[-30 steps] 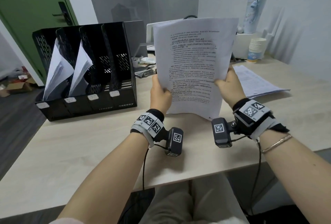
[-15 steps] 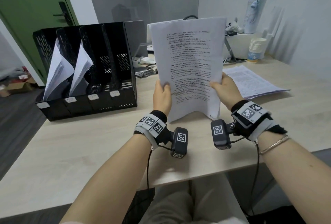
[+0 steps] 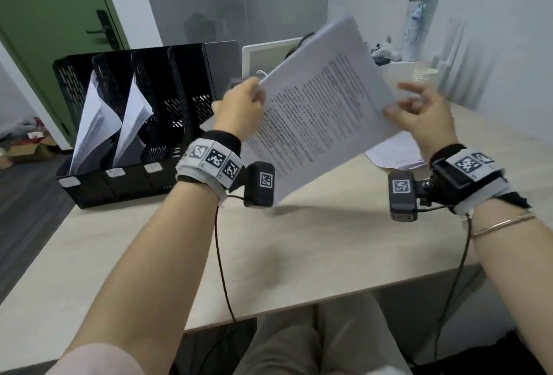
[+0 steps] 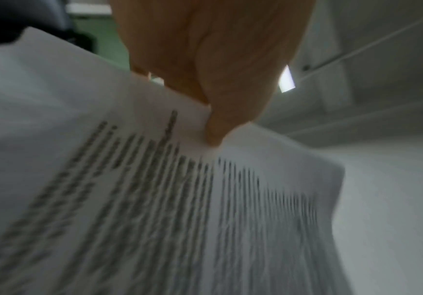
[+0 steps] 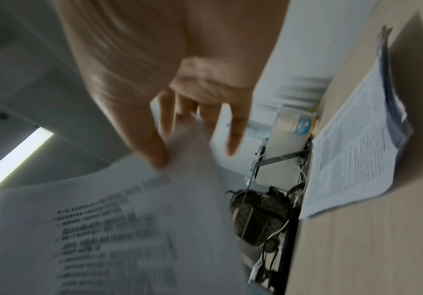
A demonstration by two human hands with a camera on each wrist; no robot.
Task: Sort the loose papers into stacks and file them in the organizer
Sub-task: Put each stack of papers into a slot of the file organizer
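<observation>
**Printed stack held tilted above the worktop**

The left hand pinches the paper stack at its upper-left edge, thumb on the printed face. The stack slants down and right from that grip, clear of the worktop. The right hand meets its right edge, thumb touching, fingers spread. More papers lie flat beyond. The organizer stands left, two slots holding sheets.

head: high, looking down over desk | wrists: close, along fingers | shared: printed sheets
</observation>
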